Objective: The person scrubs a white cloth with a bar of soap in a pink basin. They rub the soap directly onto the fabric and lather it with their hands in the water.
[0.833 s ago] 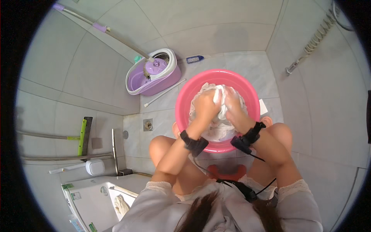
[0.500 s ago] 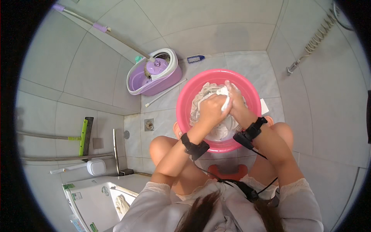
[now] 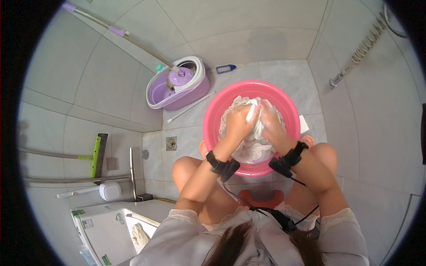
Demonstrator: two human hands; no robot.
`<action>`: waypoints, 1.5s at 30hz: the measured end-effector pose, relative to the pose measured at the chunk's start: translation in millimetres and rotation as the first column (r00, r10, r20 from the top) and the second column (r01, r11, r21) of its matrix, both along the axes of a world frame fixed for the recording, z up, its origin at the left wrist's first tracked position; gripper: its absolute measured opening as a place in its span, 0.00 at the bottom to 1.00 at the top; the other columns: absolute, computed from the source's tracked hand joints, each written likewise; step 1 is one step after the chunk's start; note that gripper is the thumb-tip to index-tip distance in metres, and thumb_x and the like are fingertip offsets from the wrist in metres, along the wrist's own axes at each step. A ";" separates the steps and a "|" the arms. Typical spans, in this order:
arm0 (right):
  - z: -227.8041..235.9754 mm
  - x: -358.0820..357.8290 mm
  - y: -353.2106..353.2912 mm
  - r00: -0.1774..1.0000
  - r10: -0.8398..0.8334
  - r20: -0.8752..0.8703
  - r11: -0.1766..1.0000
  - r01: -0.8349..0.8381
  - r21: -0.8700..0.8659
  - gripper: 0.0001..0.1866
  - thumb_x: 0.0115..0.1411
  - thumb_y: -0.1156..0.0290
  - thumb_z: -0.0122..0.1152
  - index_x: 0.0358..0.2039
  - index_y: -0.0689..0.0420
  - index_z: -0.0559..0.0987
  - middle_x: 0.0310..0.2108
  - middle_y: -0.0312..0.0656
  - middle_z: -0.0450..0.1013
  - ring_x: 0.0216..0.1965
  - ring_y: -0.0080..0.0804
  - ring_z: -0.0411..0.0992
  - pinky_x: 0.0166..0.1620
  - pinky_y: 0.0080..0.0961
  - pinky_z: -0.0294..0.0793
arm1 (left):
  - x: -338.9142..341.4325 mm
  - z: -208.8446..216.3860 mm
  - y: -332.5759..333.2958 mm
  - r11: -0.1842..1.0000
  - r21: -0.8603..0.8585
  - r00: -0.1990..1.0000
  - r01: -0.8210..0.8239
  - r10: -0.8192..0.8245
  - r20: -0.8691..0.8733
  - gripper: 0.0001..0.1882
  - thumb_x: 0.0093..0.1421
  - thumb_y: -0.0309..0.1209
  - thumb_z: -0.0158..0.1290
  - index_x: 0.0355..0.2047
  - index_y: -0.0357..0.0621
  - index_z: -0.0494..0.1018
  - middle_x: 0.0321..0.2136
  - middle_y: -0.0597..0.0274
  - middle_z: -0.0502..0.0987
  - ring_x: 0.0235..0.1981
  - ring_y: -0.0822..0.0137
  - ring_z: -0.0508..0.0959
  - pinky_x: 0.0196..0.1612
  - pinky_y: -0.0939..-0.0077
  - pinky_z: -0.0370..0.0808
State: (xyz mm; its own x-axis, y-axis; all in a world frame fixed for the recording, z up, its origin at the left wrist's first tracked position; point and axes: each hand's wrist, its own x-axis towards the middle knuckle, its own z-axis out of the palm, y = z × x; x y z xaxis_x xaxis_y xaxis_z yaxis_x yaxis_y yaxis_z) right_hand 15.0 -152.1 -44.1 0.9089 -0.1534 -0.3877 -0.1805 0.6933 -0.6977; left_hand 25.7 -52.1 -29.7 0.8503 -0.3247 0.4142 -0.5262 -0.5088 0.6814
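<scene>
A pink basin (image 3: 214,104) stands in front of me between my knees, with wet whitish cloth (image 3: 250,153) bunched inside it. My left hand (image 3: 240,122) is closed on a raised fold of the white cloth (image 3: 252,109) above the middle of the basin. Close beside it on the right, my right hand (image 3: 271,125) lies against the same bunched cloth. Motion smears its fingers, so their grip does not show clearly. Both wrists wear black straps with small devices.
Beyond the basin to the left stands a purple mop bucket (image 3: 195,95) with a mop in it. A white rod (image 3: 191,107) and a blue brush (image 3: 226,68) lie on the tiled floor. A red stool (image 3: 277,197) shows below me; a floor drain (image 3: 171,143) is at left.
My hands were pressed together over the cloth; now they have come slightly apart, the right hand drawn back and lower. More of the cloth shows between them.
</scene>
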 end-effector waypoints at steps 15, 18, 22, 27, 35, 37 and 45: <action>11.6 -7.4 10.9 0.999 -0.030 -0.021 0.988 0.033 0.150 0.10 0.61 0.63 0.47 0.35 0.57 0.70 0.26 0.35 0.70 0.26 0.23 0.70 0.29 0.21 0.71 | 12.1 -9.0 3.2 0.997 -0.045 0.998 -0.055 0.055 -0.002 0.10 0.52 0.34 0.51 0.17 0.43 0.73 0.18 0.54 0.73 0.21 0.55 0.74 0.24 0.63 0.69; 0.1 0.4 -20.4 0.994 0.088 -0.062 0.988 -0.079 0.130 0.11 0.62 0.65 0.45 0.38 0.58 0.70 0.29 0.37 0.69 0.28 0.23 0.69 0.30 0.21 0.71 | -6.3 1.9 -2.7 0.983 0.076 0.978 0.165 -0.173 0.118 0.10 0.53 0.35 0.51 0.20 0.42 0.74 0.20 0.51 0.74 0.23 0.53 0.74 0.25 0.63 0.69; -1.0 -4.6 -0.2 0.995 0.099 0.017 0.994 -0.100 0.041 0.11 0.62 0.64 0.44 0.38 0.58 0.69 0.29 0.37 0.69 0.29 0.24 0.69 0.30 0.22 0.71 | 11.7 -7.6 3.6 0.996 -0.007 0.995 0.093 -0.092 0.046 0.10 0.52 0.34 0.53 0.20 0.40 0.73 0.20 0.53 0.74 0.22 0.54 0.74 0.25 0.65 0.69; 1.7 2.7 -23.3 0.973 0.227 -0.049 0.972 -0.224 0.065 0.13 0.64 0.64 0.40 0.40 0.59 0.69 0.33 0.39 0.70 0.32 0.26 0.70 0.35 0.22 0.72 | -15.0 12.1 -4.3 0.968 0.149 0.958 0.202 -0.227 0.177 0.14 0.56 0.39 0.47 0.22 0.41 0.74 0.20 0.52 0.74 0.23 0.52 0.74 0.26 0.63 0.69; -9.0 1.8 -25.5 0.971 0.238 0.016 0.956 -0.237 0.174 0.13 0.62 0.62 0.44 0.37 0.58 0.70 0.32 0.38 0.70 0.31 0.25 0.70 0.31 0.24 0.72 | -17.5 17.2 -5.2 0.953 0.215 0.951 0.214 -0.253 0.176 0.15 0.56 0.39 0.47 0.21 0.41 0.72 0.20 0.52 0.74 0.22 0.53 0.73 0.23 0.63 0.68; -4.3 -7.0 -5.1 0.984 0.165 0.068 0.966 -0.175 0.190 0.13 0.62 0.62 0.46 0.36 0.58 0.71 0.29 0.38 0.70 0.29 0.23 0.70 0.30 0.23 0.71 | -4.8 -2.2 -0.1 0.977 0.137 0.959 0.162 -0.188 0.211 0.15 0.56 0.39 0.47 0.19 0.41 0.71 0.19 0.52 0.73 0.21 0.53 0.72 0.22 0.64 0.68; 5.1 -6.7 -6.6 0.982 0.135 0.129 0.988 -0.143 0.054 0.09 0.61 0.63 0.48 0.31 0.56 0.70 0.27 0.33 0.69 0.26 0.18 0.67 0.28 0.16 0.69 | -4.3 -7.9 2.0 0.990 -0.002 0.963 0.138 -0.133 0.234 0.14 0.55 0.37 0.50 0.22 0.37 0.72 0.17 0.52 0.72 0.20 0.53 0.73 0.25 0.66 0.69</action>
State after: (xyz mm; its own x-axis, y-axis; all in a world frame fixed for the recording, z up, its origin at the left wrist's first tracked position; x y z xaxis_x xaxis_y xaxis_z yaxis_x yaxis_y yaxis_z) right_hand 8.3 -158.7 -39.0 0.9615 -0.0007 -0.2746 -0.1927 0.7107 -0.6766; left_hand 21.4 -50.1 -37.6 0.6784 -0.4209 0.6022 -0.7345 -0.4106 0.5403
